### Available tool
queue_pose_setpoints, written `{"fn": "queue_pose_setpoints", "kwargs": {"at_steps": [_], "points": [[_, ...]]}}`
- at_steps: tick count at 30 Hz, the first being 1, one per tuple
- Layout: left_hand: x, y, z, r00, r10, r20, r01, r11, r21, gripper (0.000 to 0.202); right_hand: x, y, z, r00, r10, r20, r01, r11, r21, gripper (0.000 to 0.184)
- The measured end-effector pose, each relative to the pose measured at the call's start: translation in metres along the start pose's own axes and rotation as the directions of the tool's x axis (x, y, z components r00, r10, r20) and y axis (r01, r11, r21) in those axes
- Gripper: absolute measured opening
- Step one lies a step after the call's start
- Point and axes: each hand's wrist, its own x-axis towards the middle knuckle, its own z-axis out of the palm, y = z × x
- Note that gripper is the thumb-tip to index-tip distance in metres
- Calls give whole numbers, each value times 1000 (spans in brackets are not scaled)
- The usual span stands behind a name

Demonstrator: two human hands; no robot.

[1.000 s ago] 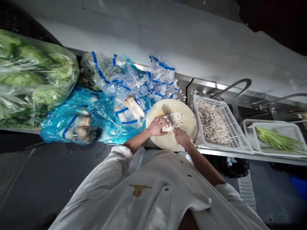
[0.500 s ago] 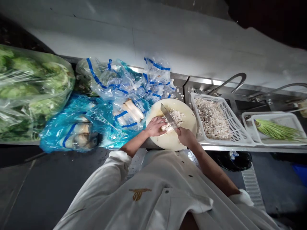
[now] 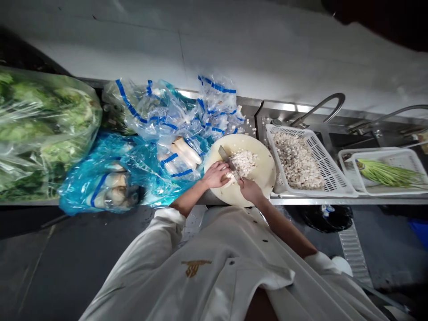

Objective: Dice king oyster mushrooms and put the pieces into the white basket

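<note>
On the round pale cutting board [image 3: 264, 178], my right hand [image 3: 251, 191] grips the handle of a cleaver [image 3: 228, 159], its broad blade pointing away and to the left. My left hand [image 3: 216, 174] presses down beside the blade, fingers bent and closed over white mushroom pieces [image 3: 228, 180] that it partly hides. Chopped mushroom [image 3: 245, 161] lies in a loose pile on the board, right of the blade. Left of the board, whole king oyster mushrooms [image 3: 186, 151] lie in an opened clear bag with blue tape.
A white basket [image 3: 334, 180] of chopped mushrooms stands right of the board, and white trays [image 3: 394, 189] with green stalks [image 3: 388, 173] are farther right. Taps [image 3: 334, 100] rise behind. Leafy greens [image 3: 43, 129] and a blue bag [image 3: 76, 183] of mushrooms sit at left.
My right hand and the cleaver have shifted a little to the left, closer to my left hand. More of the chopped pile shows. The camera view has shifted slightly.
</note>
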Motion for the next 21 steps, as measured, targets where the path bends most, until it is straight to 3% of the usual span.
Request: {"fn": "queue_pose_setpoints", "kwargs": {"at_steps": [6,11,15,21], "points": [[-9,-2,-4,1000,-2,-4,2,1000,-9,44,-4,-2,0,998,-40,-58,39,999,-17,51],[-12,-4,-6,1000,3,5,-3,1000,6,40,-3,-9,3,999,-30,19,30,1000,1,49],[-16,-2,-8,1000,16,-12,-16,1000,-3,38,-5,-8,5,997,-59,-57,60,998,19,53],[-23,-1,-5,1000,-15,10,15,1000,2,35,-1,-14,11,998,-69,3,69,997,40,47]]}}
